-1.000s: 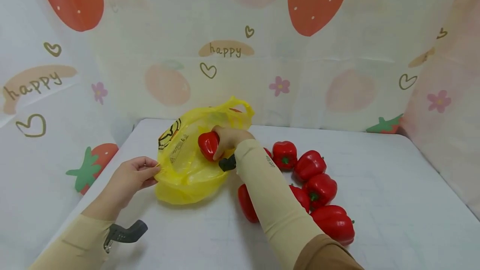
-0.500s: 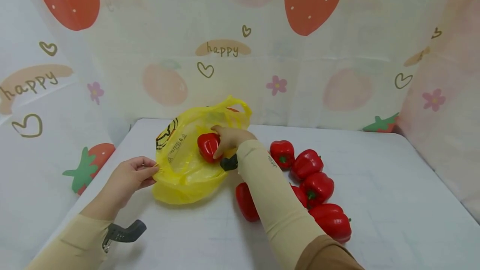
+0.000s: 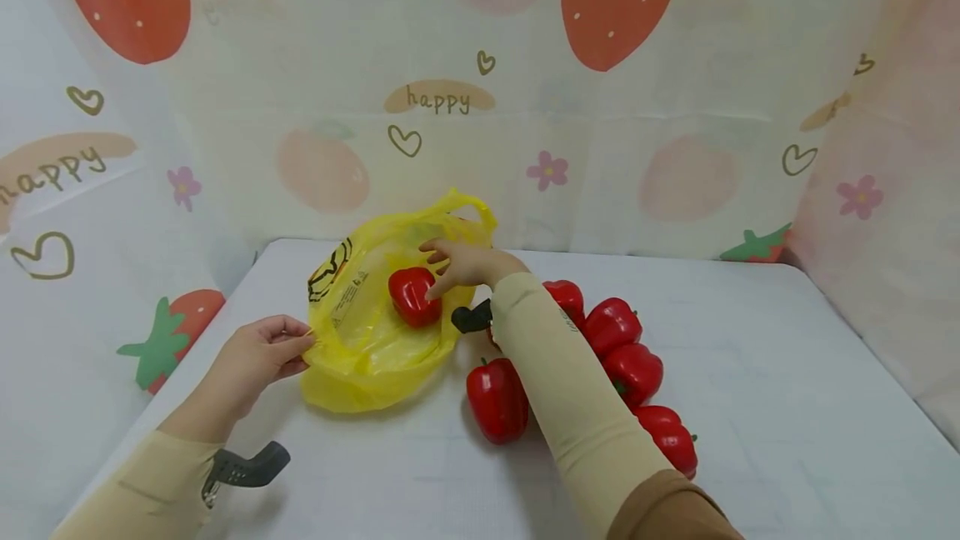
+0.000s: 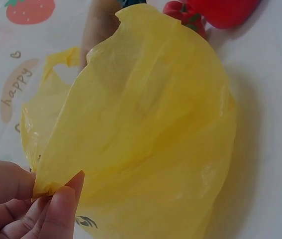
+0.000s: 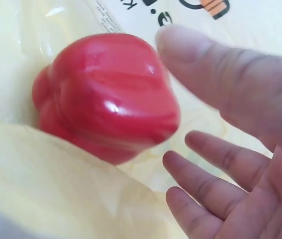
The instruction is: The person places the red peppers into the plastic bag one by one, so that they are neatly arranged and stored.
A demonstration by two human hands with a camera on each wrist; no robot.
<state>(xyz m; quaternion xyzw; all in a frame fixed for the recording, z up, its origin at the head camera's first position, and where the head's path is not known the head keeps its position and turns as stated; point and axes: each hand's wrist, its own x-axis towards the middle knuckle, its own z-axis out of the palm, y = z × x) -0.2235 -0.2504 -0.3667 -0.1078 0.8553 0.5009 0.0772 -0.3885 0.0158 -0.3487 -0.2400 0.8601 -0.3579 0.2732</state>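
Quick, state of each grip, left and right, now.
Left grip: closed, pinching the edge of the yellow bag.
Right grip: open, fingers apart, not holding the red pepper in the bag.

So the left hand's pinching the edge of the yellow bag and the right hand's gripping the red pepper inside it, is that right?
Not quite: the right hand isn't gripping the red pepper. The right wrist view shows its fingers spread, not curled round it. The left hand does pinch the edge of the yellow bag, and the pepper lies inside.
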